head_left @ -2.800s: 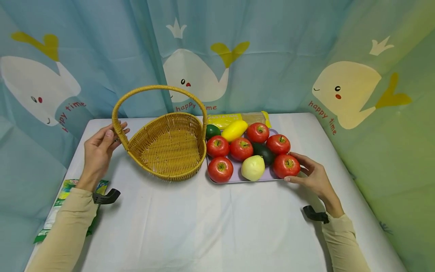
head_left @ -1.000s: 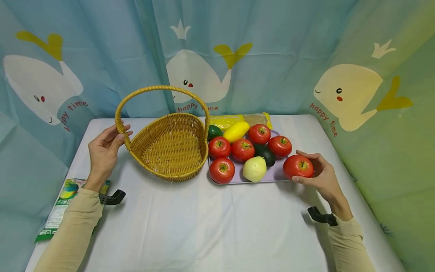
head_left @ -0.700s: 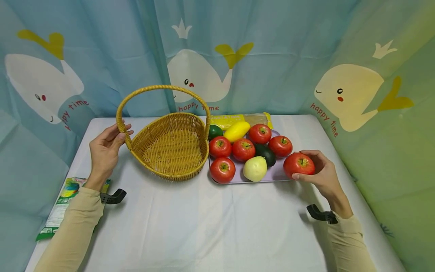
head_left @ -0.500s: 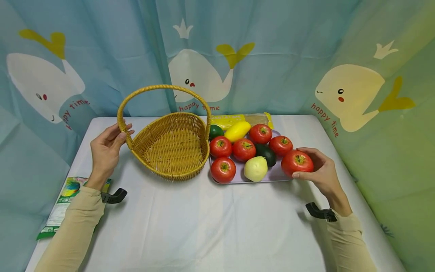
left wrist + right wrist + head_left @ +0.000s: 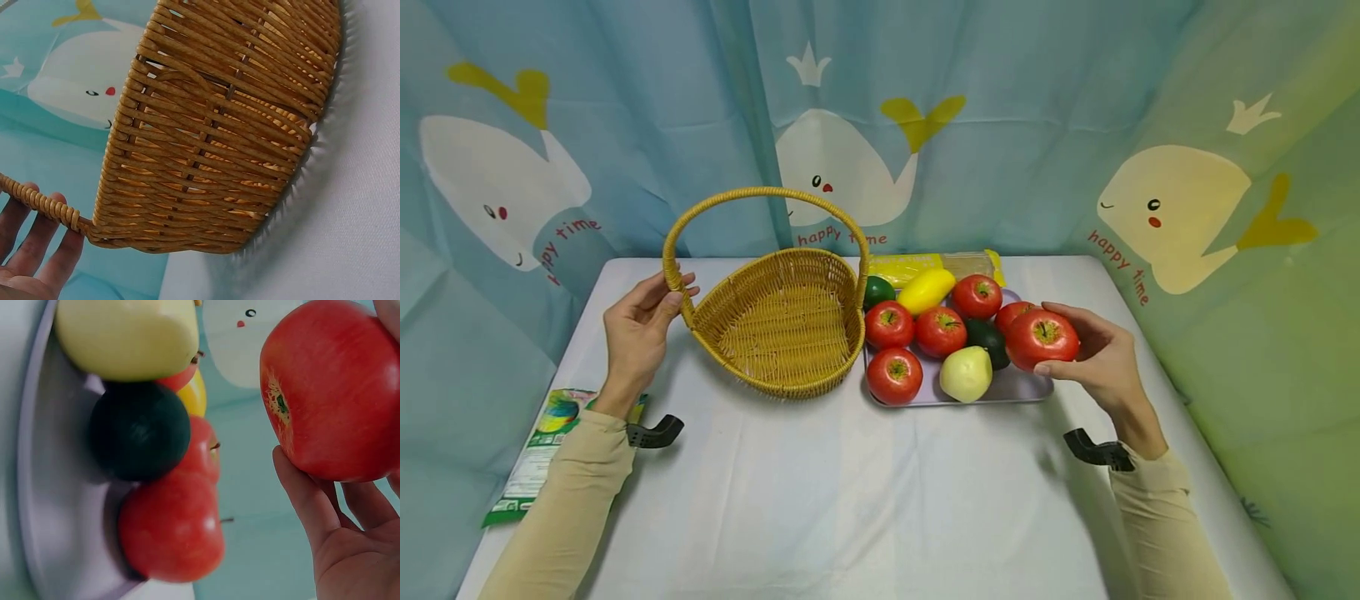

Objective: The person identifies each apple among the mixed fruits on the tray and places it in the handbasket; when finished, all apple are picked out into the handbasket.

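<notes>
A red apple is gripped between the thumb and fingers of my right hand. In the right wrist view that apple hangs above the tray, apart from the other fruit. My left hand holds the base of the handle of a wicker basket, fingers behind and thumb in front. The basket's interior holds nothing. On the lilac tray lie several more red apples, a pale yellow-green pear, a yellow mango-shaped fruit and a dark green avocado-like fruit.
Behind the tray lies a yellow packet with a clear window. A green and white bag is partly covered by the left forearm. A curtain with whale prints encloses the white table.
My right hand has lifted the apple off the tray's right corner, first rightward, then up and back left over the tray. My left hand stays at the basket handle.
</notes>
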`<state>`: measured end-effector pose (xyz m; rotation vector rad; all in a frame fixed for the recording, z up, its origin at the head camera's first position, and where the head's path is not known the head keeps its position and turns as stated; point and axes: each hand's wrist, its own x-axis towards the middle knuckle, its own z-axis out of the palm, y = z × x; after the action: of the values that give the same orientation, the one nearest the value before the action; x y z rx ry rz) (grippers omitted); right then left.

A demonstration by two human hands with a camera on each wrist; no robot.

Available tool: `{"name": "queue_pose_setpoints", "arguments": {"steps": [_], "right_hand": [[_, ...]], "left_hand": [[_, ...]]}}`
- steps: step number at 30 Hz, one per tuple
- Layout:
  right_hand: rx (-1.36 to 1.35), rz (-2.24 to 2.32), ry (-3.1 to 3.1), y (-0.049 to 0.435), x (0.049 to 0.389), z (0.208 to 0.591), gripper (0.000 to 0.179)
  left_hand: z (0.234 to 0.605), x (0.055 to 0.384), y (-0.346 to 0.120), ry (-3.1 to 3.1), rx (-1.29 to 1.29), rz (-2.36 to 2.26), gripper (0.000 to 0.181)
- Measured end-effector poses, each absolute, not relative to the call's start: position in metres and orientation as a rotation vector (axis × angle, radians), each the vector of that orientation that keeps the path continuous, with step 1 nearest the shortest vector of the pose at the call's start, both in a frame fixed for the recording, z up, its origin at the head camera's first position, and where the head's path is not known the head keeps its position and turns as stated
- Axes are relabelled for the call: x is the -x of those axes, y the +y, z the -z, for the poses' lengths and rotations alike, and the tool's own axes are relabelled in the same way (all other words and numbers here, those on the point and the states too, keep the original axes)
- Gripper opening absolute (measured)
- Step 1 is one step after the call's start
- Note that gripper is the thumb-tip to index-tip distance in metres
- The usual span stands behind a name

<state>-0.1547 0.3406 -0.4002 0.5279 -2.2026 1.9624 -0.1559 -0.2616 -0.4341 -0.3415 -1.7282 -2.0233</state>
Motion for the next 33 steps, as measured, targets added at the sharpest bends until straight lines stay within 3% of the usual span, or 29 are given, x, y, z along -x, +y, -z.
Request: {"name": "queue_pose_setpoints", "arguments": {"steps": [33], "right_hand": [[-0.791,-2.053,-2.244,0.254,0.189,0.394,0.079]], "left_hand": [[0.438,0.158,-0.261,-1.793,0.304,1.924,0.036]]}}
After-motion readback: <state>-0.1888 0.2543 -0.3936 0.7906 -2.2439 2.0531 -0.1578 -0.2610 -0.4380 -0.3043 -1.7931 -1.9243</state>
